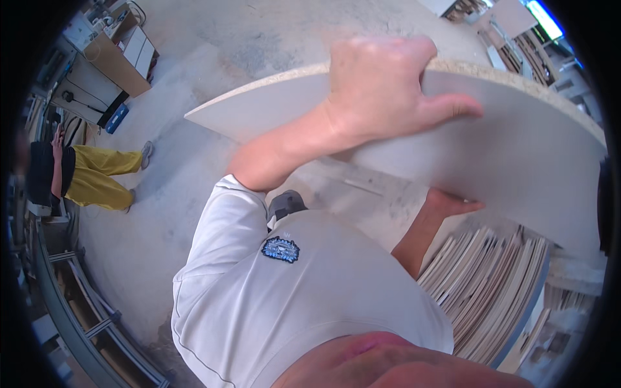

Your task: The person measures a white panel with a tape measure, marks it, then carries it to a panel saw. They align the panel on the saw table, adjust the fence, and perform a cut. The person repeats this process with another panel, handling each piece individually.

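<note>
A large chipboard panel [517, 149] with a pale grey face and a raw, speckled edge spans the upper right of the head view. My left hand [378, 87] grips its far edge, fingers curled over the top and thumb lying along the grey face. Lower down, my right hand [446, 202] holds the panel's near edge. The thumb of that hand points right, and its fingers are mostly hidden by the board. The panel is tilted, in front of my chest and off the floor.
Many thin boards [485, 284] stand packed on edge at the lower right. A person in yellow trousers [103, 174] is at the left, by a metal-framed rack [90, 317]. A wooden cabinet [123, 58] and a blue case [116, 119] are at the far left. A lit screen [544, 19] shows far right.
</note>
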The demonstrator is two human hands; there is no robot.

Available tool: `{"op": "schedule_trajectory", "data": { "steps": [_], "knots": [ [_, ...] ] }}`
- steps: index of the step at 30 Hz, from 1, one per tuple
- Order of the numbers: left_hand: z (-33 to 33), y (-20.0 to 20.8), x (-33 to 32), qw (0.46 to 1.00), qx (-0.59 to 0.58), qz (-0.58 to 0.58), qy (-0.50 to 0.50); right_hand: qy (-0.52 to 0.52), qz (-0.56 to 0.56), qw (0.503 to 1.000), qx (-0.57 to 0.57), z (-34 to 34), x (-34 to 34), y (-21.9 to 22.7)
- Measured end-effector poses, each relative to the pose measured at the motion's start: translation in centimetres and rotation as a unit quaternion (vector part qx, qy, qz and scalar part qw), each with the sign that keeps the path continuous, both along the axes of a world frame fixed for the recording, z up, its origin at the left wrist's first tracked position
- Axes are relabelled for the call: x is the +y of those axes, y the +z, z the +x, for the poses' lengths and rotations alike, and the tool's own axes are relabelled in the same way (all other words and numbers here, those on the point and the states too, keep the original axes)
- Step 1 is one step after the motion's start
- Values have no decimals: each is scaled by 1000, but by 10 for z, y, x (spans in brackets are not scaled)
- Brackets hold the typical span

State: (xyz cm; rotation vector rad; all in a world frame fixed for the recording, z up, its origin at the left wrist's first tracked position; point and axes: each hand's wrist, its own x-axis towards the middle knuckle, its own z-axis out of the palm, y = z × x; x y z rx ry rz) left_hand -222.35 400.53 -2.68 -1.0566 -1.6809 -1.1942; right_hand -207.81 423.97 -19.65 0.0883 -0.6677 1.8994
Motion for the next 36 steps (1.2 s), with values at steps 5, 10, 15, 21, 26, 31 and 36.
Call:
{"op": "schedule_trajectory", "data": {
  "steps": [5, 10, 15, 21, 26, 31, 36],
  "knots": [
    [-119, -11, 100, 998, 1, 66, -21, -40, 47, 997, -49, -97, 92, 0],
    [-248, -19, 184, 995, -36, 69, -56, -139, 88, 979, -122, -220, 168, 9],
    [-385, -9, 280, 989, -49, 67, -118, -172, 33, 978, -110, -330, 245, 16],
    [-501, -30, 436, 986, -50, 57, -148, -192, 42, 978, -71, -452, 415, -2],
    [-611, -22, 563, 982, -7, 87, -168, -204, 57, 975, -65, -566, 540, 0],
    [-718, -23, 681, 975, 11, 97, -201, -277, 96, 953, -70, -688, 653, 7],
    [-837, -24, 806, 971, 31, 104, -211, -179, 85, 980, 6, -818, 762, -10]
  ]
}}
